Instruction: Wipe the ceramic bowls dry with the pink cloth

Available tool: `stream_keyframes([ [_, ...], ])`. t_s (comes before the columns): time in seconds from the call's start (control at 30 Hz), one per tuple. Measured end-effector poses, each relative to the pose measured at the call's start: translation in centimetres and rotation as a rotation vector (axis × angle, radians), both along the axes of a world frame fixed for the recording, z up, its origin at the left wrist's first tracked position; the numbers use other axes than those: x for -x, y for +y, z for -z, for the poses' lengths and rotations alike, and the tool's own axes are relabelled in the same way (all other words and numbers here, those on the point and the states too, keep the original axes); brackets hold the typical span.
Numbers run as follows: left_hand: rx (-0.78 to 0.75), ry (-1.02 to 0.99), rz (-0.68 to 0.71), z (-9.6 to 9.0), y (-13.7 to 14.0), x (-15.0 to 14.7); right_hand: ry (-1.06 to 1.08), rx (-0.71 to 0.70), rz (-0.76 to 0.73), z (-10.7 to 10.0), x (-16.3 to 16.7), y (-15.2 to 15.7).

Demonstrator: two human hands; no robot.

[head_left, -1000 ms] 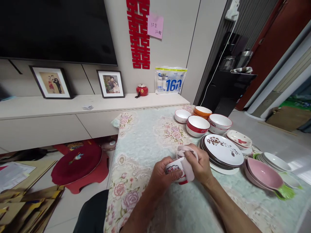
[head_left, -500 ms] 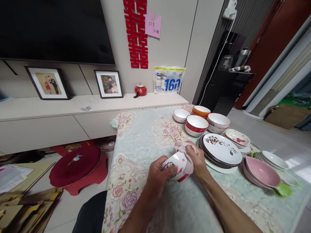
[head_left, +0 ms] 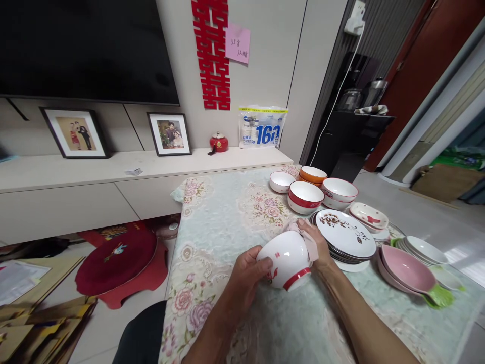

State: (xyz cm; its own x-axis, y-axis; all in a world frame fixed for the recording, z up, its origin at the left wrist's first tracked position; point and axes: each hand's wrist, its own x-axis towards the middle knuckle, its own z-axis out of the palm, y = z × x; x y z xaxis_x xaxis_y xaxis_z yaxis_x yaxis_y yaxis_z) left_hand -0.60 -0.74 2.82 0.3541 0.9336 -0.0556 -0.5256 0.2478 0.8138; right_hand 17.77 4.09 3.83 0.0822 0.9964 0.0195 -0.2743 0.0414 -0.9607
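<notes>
A white bowl (head_left: 291, 257) with red decoration and a red foot ring is tilted on its side above the table. My left hand (head_left: 250, 270) grips its left side, thumb on the outer wall. At the bowl's right side, my right hand (head_left: 316, 240) is closed on a pale pink cloth (head_left: 309, 243) pressed against the rim and wall. The bowl's inside faces away and is hidden, and so are some fingertips. Just right of my right hand stands a stack of plates (head_left: 343, 232), the top one white with brown flowers.
Behind the plates stand red-and-white bowls (head_left: 305, 199), orange bowls (head_left: 312, 175) and a small white bowl (head_left: 281, 182). Pink leaf-handled bowls (head_left: 407, 270) sit at the right on the floral tablecloth (head_left: 223, 222). A red stool (head_left: 121, 268) is on the floor at left.
The bowl has turned so more of its outer wall and red foot show. The cloth has shifted from across the bowl's front to its right edge, with my right hand moving slightly right.
</notes>
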Motion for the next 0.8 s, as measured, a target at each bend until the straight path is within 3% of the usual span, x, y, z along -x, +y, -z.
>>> stream_keyframes([
  [0.1,-0.04,0.135,0.014,0.4,-0.1,0.2,-0.097,-0.045,-0.07,-0.8,-0.7,-0.5],
  [0.23,-0.098,0.168,0.032,0.6,-0.3,0.4,-0.214,-0.142,-0.082,-1.5,-0.7,-1.4],
  [0.3,-0.118,0.177,0.02,0.4,-0.4,0.3,-0.396,-0.286,-0.067,-1.8,-0.1,-2.1],
  [0.43,-0.188,0.208,-0.029,0.2,-0.2,-0.2,-0.929,-0.737,-0.023,-2.2,1.8,-3.7],
  [0.53,-0.265,0.25,-0.099,0.2,-0.1,-0.4,-1.067,-0.899,-0.003,-2.3,2.6,-4.1],
  [0.63,-0.227,0.266,-0.108,0.3,-0.2,-0.3,-0.882,-0.767,-0.027,-1.9,2.0,-3.4],
  [0.73,-0.119,0.174,-0.101,0.2,-0.4,-0.2,-0.43,-0.374,-0.003,-1.0,1.0,-2.0],
  [0.8,-0.046,0.078,-0.108,0.1,-0.6,-0.3,-0.228,-0.22,0.047,-0.3,0.8,-1.1],
])
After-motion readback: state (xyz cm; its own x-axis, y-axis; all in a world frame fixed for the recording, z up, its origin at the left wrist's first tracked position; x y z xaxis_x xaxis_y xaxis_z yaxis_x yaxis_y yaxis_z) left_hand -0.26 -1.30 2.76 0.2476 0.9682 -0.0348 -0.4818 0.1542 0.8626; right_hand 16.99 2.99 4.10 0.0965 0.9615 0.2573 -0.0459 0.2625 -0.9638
